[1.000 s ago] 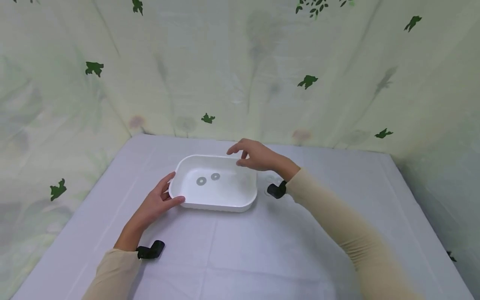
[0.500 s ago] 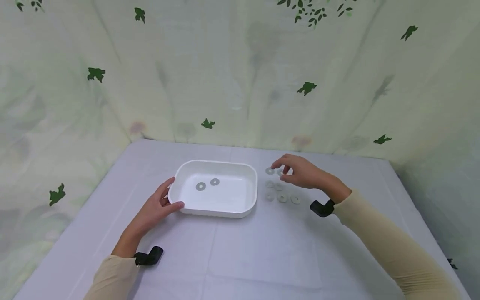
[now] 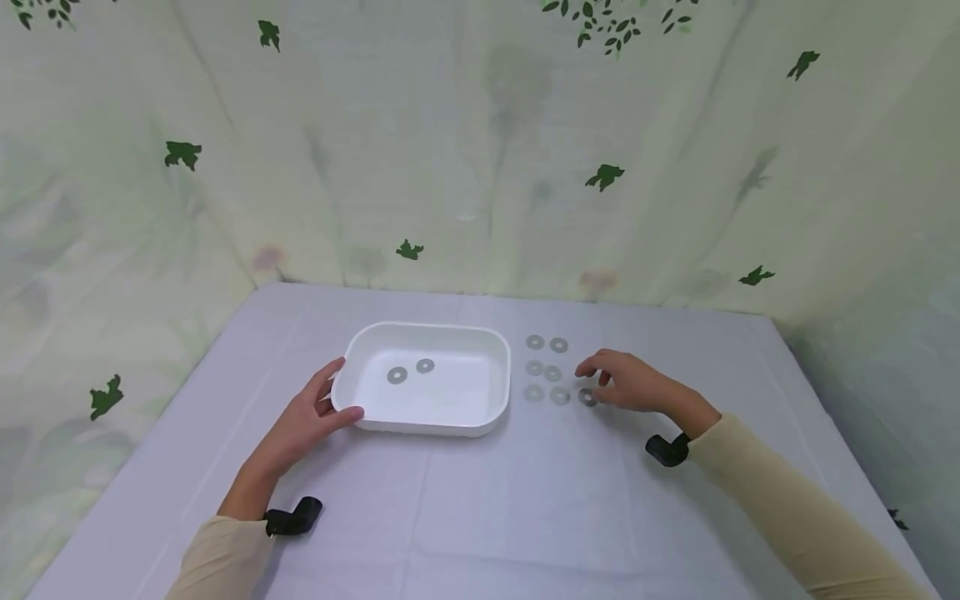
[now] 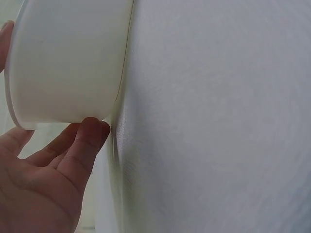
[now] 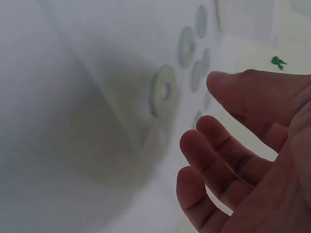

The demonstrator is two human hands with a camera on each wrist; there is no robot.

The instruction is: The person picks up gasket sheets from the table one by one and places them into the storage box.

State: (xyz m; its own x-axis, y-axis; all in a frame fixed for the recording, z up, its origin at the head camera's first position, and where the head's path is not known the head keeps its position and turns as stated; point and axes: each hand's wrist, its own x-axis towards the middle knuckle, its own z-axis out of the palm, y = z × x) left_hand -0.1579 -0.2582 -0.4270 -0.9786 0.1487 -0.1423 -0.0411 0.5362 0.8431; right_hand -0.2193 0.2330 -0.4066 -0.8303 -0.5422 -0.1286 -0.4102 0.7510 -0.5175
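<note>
Our table had a whitish cloth over it, with a few fold creases showing. On it we had a white tray with rounded corners, toward the far half and a bit left of the middle. Just off the tray's right end we had seven flat grey washers in rough rows: two at the far side, two in between, three nearest us.
</note>
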